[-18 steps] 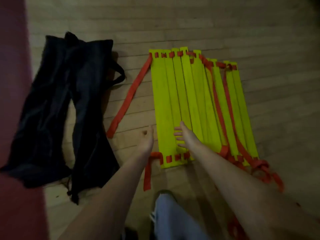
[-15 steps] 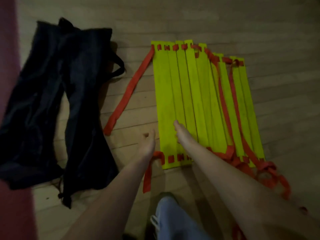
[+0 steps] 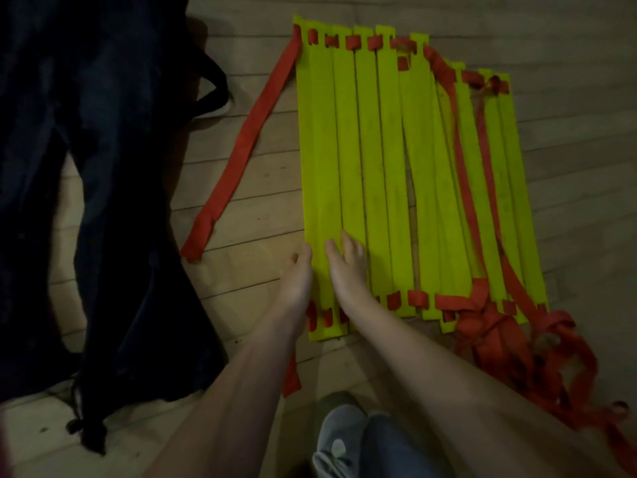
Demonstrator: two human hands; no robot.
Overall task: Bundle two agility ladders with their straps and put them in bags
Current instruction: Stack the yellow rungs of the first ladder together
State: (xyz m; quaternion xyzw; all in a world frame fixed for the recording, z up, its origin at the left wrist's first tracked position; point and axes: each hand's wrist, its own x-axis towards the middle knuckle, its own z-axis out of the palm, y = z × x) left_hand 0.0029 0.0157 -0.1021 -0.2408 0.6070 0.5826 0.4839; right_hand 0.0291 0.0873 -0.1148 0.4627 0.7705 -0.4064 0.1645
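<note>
Change: left hand (image 3: 297,276) is now lying against the left edge of the agility ladder (image 3: 396,174), where earlier it was resting apart from it on the floor; right hand (image 3: 348,265) is sitting further left on the rungs, closer to the left hand.
Left hand: fingers are lying straight and together, touching the outermost rung's edge and gripping nothing.
Right hand: fingers are stretching out flat on the rungs near the ladder's near-left corner, gripping nothing.
Agility ladder: yellow rungs are lying side by side, flat on the wooden floor (image 3: 248,222), spreading slightly apart toward the right side.
Loose strap (image 3: 241,153): red webbing is trailing from the ladder's far-left corner diagonally leftward over the floor.
Tangled straps (image 3: 510,343): red webbing is bunching at the ladder's near-right corner.
Black bags (image 3: 103,201): lying crumpled to the left of the ladder, apart from it.
Grey shoe (image 3: 336,439): showing nearer than the ladder's near edge, between the forearms.
</note>
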